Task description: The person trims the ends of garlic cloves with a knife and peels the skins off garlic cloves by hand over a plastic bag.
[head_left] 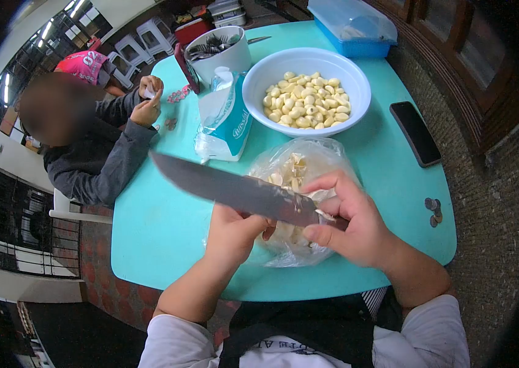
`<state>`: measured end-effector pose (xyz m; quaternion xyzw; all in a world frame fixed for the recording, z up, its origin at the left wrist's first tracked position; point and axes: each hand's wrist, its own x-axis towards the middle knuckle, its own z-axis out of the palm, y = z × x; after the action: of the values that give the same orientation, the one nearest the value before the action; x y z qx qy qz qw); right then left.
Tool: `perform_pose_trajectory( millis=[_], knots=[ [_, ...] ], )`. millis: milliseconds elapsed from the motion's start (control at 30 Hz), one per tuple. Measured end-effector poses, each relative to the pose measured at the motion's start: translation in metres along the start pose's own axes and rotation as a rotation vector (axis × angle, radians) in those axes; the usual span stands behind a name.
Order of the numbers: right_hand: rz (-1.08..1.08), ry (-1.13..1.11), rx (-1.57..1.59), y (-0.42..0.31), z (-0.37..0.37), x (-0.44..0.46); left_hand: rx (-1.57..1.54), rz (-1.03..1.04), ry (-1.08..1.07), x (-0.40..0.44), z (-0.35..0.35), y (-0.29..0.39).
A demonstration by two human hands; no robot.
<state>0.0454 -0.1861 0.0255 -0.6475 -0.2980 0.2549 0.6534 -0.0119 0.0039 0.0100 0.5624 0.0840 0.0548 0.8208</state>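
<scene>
A broad-bladed knife [222, 190] is in my right hand [357, 224], its blade pointing left and slightly up across the view. Bits of pale peel cling to the blade near the handle, beside my right thumb and fingers. My left hand [235, 236] is closed just below the blade, which covers most of its fingers; what they hold, if anything, is hidden. Under both hands lies a clear plastic bag [339, 156] with garlic pieces and papery skins in it. Beyond the bag stands a pale blue basin [357, 92] holding many peeled garlic cloves [305, 101].
On the turquoise table [155, 233] are a tissue pack [232, 126], a white tub [235, 58] of utensils, a blue lidded box [357, 46], a phone [415, 134] and several coins [434, 211]. Another person [97, 156] sits at the left, both hands raised together.
</scene>
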Motion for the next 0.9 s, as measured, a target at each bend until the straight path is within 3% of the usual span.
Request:
perform_pose_trajectory(
  millis=[133, 333, 433, 533, 600, 733, 800, 900],
  knots=[
    [-0.125, -0.026, -0.242, -0.008, 0.001, 0.000, 0.118, 0.023, 0.018, -0.003, 0.003, 0.003],
    [-0.270, 0.005, -0.321, -0.001, 0.002, 0.003, 0.223, 0.043, 0.057, -0.006, 0.004, 0.005],
    [-0.166, -0.102, -0.243, -0.004, -0.002, 0.003, 0.286, 0.128, 0.048, -0.008, 0.006, 0.006],
    [-0.296, -0.106, -0.192, 0.005, -0.002, 0.006, 0.310, 0.195, -0.001, -0.011, 0.002, 0.007],
    [-0.256, -0.111, -0.141, 0.004, 0.000, 0.005, 0.349, 0.298, -0.027, -0.010, -0.002, 0.002],
    [-0.078, -0.196, -0.044, -0.004, -0.001, 0.004, 0.268, 0.298, 0.045, -0.013, 0.011, 0.000],
    [-0.136, -0.133, 0.065, 0.006, 0.003, 0.006, 0.198, 0.232, 0.004, -0.015, 0.009, 0.001],
    [0.057, -0.193, 0.460, 0.004, -0.004, 0.004, 0.168, 0.285, -0.076, -0.008, 0.003, 0.000]
  ],
)
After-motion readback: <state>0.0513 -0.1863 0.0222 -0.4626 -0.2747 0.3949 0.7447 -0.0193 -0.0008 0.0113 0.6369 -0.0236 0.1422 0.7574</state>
